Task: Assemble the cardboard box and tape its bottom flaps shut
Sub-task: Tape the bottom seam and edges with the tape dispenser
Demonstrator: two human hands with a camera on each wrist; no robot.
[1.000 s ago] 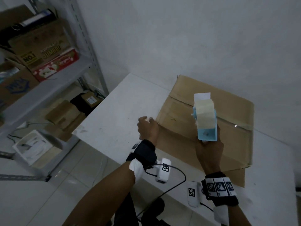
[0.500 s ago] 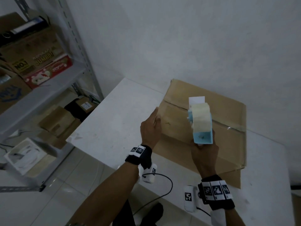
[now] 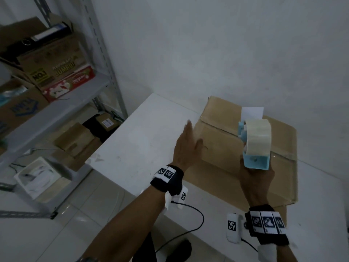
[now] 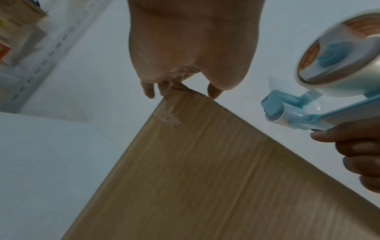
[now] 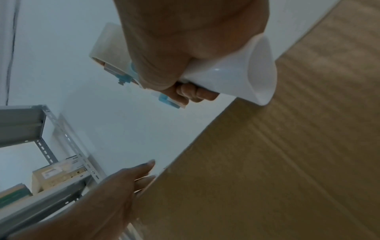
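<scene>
Metal shelving rack (image 3: 105, 59) at 9 o'clock, loaded with printed cartons (image 3: 56, 72) and a binder (image 3: 51, 33); more cartons and a white tray (image 3: 35, 178) low by the tiled floor (image 3: 56, 233). Plain white wall (image 3: 207, 44) from 12 to 3 o'clock. White bench (image 3: 143, 140) runs centre to right, near corner at about 8 o'clock of the box.

Left hand (image 3: 186, 146) flat, fingers straight, lying along the left edge of the flattened cardboard box (image 3: 226, 167); grips nothing. Box lies flat on the bench at centre-right, seam crossing it, old clear tape on the right end. Right hand (image 3: 256, 178) at 4 o'clock wraps the handle of the blue tape dispenser (image 3: 255, 146), held above the box, roll of clear tape on top, white tab sticking up at its far end.

Left wrist view only: left fingertips (image 4: 149, 91) at the far corner of the box (image 4: 205, 178), torn patch on the cardboard there; dispenser (image 4: 298, 113) side-on, roller and blue hub visible, right hand (image 4: 359, 154) curled under it. Right wrist view only: white flared handle end of the dispenser (image 5: 246, 73) sticking out of the closed right hand (image 5: 185, 48); left hand (image 5: 123, 186) side-on against the box (image 5: 267, 162) edge; rack (image 5: 61, 138) behind.
</scene>
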